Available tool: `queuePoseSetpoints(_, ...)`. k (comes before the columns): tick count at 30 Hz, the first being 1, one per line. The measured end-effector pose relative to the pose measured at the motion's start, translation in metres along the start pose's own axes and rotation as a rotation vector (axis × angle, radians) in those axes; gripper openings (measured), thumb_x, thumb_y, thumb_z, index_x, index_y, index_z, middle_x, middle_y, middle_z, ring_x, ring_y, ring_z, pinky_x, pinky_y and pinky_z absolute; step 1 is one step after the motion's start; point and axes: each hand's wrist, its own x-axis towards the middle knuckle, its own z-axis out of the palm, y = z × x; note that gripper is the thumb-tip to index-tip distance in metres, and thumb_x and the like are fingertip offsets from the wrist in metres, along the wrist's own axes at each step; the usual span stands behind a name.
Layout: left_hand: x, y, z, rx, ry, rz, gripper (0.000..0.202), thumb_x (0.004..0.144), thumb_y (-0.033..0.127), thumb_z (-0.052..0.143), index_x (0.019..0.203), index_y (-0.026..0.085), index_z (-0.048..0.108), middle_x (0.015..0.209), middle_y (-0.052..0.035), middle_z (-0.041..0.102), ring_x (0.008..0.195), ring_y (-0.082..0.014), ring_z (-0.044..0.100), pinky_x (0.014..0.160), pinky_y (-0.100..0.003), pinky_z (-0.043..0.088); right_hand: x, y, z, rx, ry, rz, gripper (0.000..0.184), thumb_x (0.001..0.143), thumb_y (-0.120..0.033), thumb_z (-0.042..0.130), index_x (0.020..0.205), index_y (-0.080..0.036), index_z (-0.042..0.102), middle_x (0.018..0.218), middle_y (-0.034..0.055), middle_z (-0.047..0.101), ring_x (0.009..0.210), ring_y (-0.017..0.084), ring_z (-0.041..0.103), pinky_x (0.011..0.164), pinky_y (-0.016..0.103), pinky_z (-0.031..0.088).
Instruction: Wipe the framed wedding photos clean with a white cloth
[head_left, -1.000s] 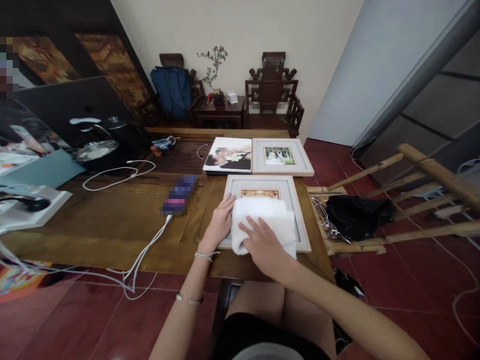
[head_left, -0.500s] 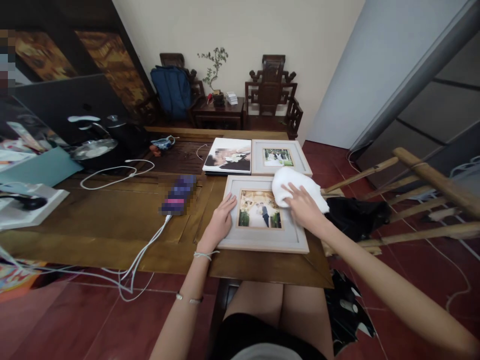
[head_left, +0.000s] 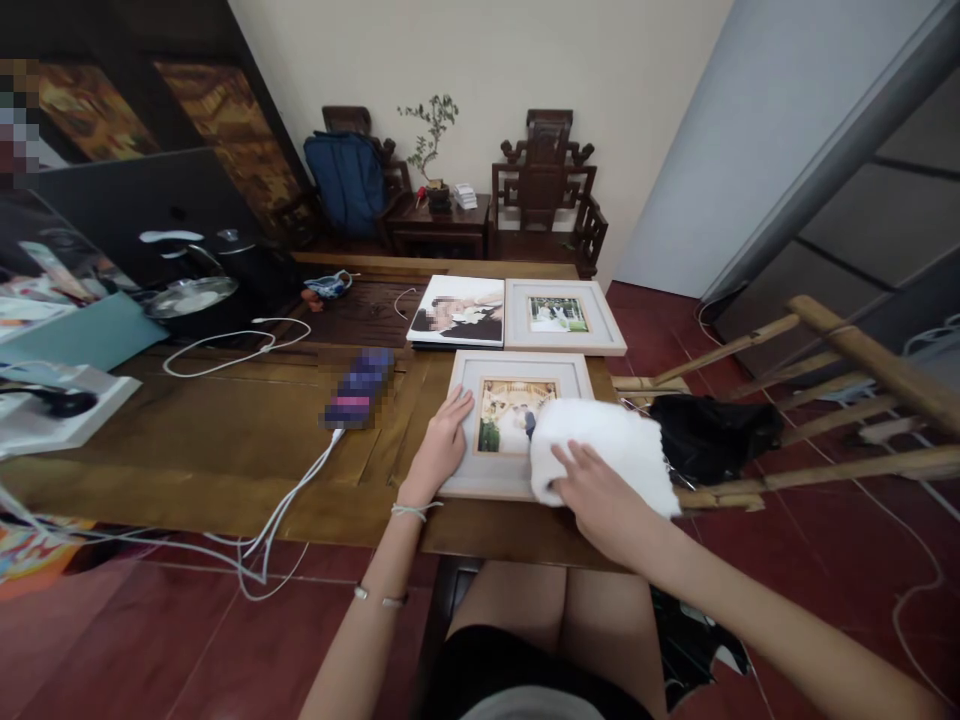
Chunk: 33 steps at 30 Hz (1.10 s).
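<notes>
A pale wood picture frame (head_left: 459, 470) lies flat near the table's front edge, with a wedding photo (head_left: 504, 425) in its middle. My left hand (head_left: 444, 440) rests on the frame's left border, fingers stretched out flat. A white cloth (head_left: 626, 445) covers the frame's lower right part and hangs past its right side. My right hand (head_left: 596, 495) presses on the cloth and grips it, fingers partly bent into it. Just behind stand a second framed photo (head_left: 559, 315) and a photo album (head_left: 457, 312), both lying flat and side by side.
A phone (head_left: 360, 388) with white charging cables lies left of the frame on the wooden table (head_left: 247, 440). Further left are a power strip (head_left: 75, 420), a black pot (head_left: 195, 300) and a laptop (head_left: 142, 210). A wooden rack (head_left: 847, 350) with a black bag stands at right.
My right hand has drawn the white cloth down toward me along the frame's right side, from the upper right to the lower right corner. My left hand stays in place.
</notes>
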Motion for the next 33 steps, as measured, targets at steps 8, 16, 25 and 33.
queuePoseSetpoints(8, 0.0, -0.002, -0.001, 0.03, -0.022, 0.026, 0.054, 0.076, -0.004, 0.038, 0.123, 0.011, 0.06, 0.132, -0.0133, 0.058, 0.134, -0.0239, 0.04, 0.112, -0.048, 0.035, 0.029, 0.003, 0.019, 0.183, 0.178, -0.07, 0.045, 0.069, 0.002, 0.047, 0.105, -0.012, 0.068, 0.139, 0.0155, 0.049, 0.133, 0.031, 0.036, 0.109, 0.049, 0.031)
queuePoseSetpoints(16, 0.0, -0.001, -0.003, 0.008, -0.025, 0.027, 0.053, 0.077, -0.003, 0.038, 0.122, 0.013, 0.061, 0.131, -0.0123, 0.058, 0.134, -0.0233, 0.04, 0.112, -0.048, 0.035, 0.109, 0.074, 0.028, -0.069, 0.328, 0.166, 0.041, 0.079, 0.002, 0.046, 0.105, -0.02, 0.069, 0.152, 0.0054, 0.029, 0.138, 0.04, 0.02, 0.106, 0.067, 0.017)
queuePoseSetpoints(25, 0.0, 0.003, -0.003, 0.018, -0.025, -0.003, 0.054, 0.078, -0.003, 0.036, 0.125, 0.012, 0.058, 0.135, -0.0128, 0.055, 0.136, -0.0224, 0.037, 0.114, -0.048, 0.032, 0.024, -0.002, -0.005, 0.055, -0.057, 0.012, 0.049, 0.071, 0.003, 0.05, 0.113, -0.018, 0.066, 0.147, 0.0108, 0.039, 0.124, 0.046, 0.042, 0.092, 0.061, 0.043)
queuePoseSetpoints(33, -0.001, 0.001, -0.003, 0.051, -0.042, 0.024, 0.055, 0.08, -0.002, 0.035, 0.128, 0.013, 0.055, 0.138, -0.0133, 0.051, 0.137, -0.023, 0.035, 0.114, -0.049, 0.031, 0.023, -0.016, 0.005, 0.191, -0.006, -0.036, 0.06, 0.067, 0.004, 0.045, 0.119, -0.02, 0.062, 0.15, 0.0069, 0.034, 0.132, 0.047, 0.029, 0.096, 0.07, 0.034)
